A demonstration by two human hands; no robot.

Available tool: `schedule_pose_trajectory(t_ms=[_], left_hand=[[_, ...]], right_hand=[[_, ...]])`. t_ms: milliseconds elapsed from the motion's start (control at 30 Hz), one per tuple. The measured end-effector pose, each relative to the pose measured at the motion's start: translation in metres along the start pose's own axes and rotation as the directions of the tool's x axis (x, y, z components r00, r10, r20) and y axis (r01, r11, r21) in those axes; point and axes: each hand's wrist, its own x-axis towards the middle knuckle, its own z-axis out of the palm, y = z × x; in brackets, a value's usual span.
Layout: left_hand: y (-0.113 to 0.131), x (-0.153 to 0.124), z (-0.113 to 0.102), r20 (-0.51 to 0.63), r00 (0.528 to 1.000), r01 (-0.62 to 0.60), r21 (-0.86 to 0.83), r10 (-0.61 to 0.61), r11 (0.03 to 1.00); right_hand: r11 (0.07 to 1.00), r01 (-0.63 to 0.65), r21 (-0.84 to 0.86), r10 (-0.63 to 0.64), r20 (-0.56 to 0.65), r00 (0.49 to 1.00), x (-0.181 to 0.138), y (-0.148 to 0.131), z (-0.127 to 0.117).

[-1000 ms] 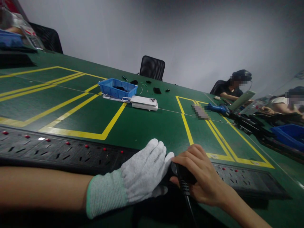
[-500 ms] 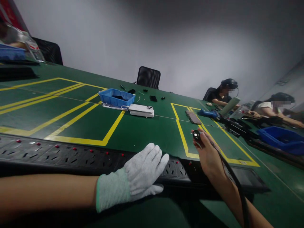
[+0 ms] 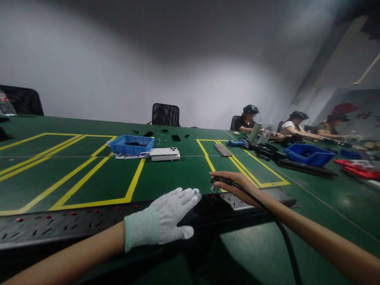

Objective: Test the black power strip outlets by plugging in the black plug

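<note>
My left hand (image 3: 170, 215), in a white glove with a mint cuff, lies flat over a long black power strip (image 3: 84, 217), fingers stretched out. Several red switches and rows of socket slots show along the strip. Just above its right part, my bare right hand (image 3: 240, 183) grips a black power plug (image 3: 222, 181) between thumb and fingers. The metal prongs point down toward the strip and look apart from it. From the plug a thick black cable (image 3: 280, 225) runs back under my right forearm. My left hand and the shadow hide some of the sockets.
A blue bin (image 3: 130, 145) and a white phone on a white block (image 3: 164, 153) stand beyond the strip. Another phone (image 3: 222, 150) lies on yellow tape lines. At right are a blue tray (image 3: 308, 155), black gear and several people with headgear. A chair (image 3: 165, 114) stands behind.
My right hand has moved left and turned over, bringing the plug down toward the strip with its prongs lowered. My left hand stays on the strip, its thumb spread wider. The head view has tilted.
</note>
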Motion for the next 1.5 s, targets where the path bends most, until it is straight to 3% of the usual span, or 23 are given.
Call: schedule_pose_trajectory(t_ms=[133,300,667,800,1000,1133,1300,1500], left_hand=[[-0.002,-0.007,-0.001,0.0,0.994,-0.105,0.048,0.105,0.993],[-0.005,-0.023,-0.005,-0.048,0.983,-0.172,0.081,0.176,0.982],[-0.005,-0.037,0.002,-0.146,0.976,-0.131,0.189,0.16,0.973],[-0.002,-0.039,0.002,-0.165,0.975,-0.113,0.191,0.146,0.975],[0.0,-0.039,0.007,-0.167,0.975,-0.117,0.176,0.147,0.977],[0.0,-0.041,0.012,-0.191,0.978,-0.048,0.177,0.082,0.983],[-0.002,-0.044,0.011,-0.099,0.995,0.006,0.16,0.01,0.987],[-0.011,-0.04,-0.001,0.021,1.0,0.001,0.032,-0.002,0.999]], right_hand=[[0.942,0.23,-0.244,-0.186,0.189,0.964,-0.012,-0.036,0.011],[0.894,0.241,-0.377,-0.18,0.19,0.965,-0.021,-0.046,0.027],[0.9,0.223,-0.375,-0.188,0.128,0.974,-0.019,-0.023,0.043],[0.871,0.294,-0.393,-0.259,0.141,0.955,-0.019,-0.036,0.03],[0.845,0.325,-0.424,-0.352,0.015,0.936,-0.011,-0.069,0.004],[0.836,0.301,-0.459,-0.294,0.09,0.952,-0.007,-0.058,0.016],[0.896,0.273,-0.35,-0.229,0.162,0.96,-0.005,-0.031,0.042],[0.894,0.358,-0.268,-0.291,0.26,0.921,0.002,-0.037,0.031]])
